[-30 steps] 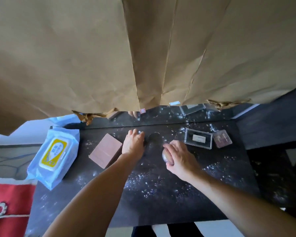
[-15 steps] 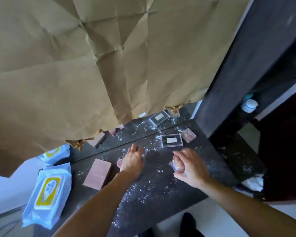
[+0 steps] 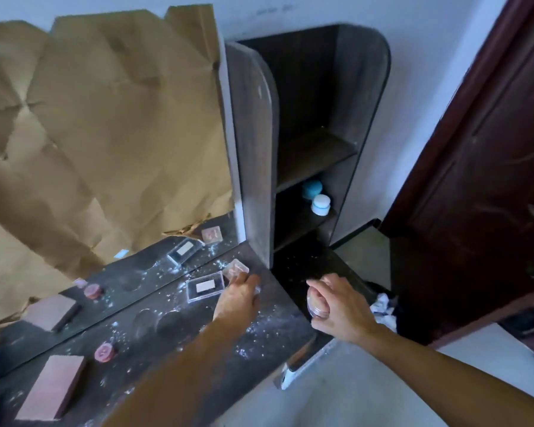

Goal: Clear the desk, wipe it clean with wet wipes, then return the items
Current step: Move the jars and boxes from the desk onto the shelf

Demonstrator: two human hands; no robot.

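My right hand (image 3: 339,314) has its fingers curled round the small round clear jar of pinkish powder (image 3: 317,306). It holds the jar just off the right end of the dark table (image 3: 179,343), above the lower black ledge (image 3: 302,260) at the foot of the grey wooden shelf unit (image 3: 253,149). My left hand (image 3: 239,298) lies on the table with its fingers reaching to the pink square compact (image 3: 235,268); I cannot tell whether they pinch it or only touch it. Just beside that sits a clear rectangular case with a white label (image 3: 204,286). Further left are a round pink puff-like piece (image 3: 104,352) and a flat pinkish-brown box (image 3: 51,386).

I judge the clearing is barely under way: four items remain on the table. White powder (image 3: 247,331) speckles the top, so no wiping has been done, and the return comes after that. A blue-and-white pot (image 3: 320,205) stands on the lower shelf, and brown paper (image 3: 105,134) covers the mirror behind.
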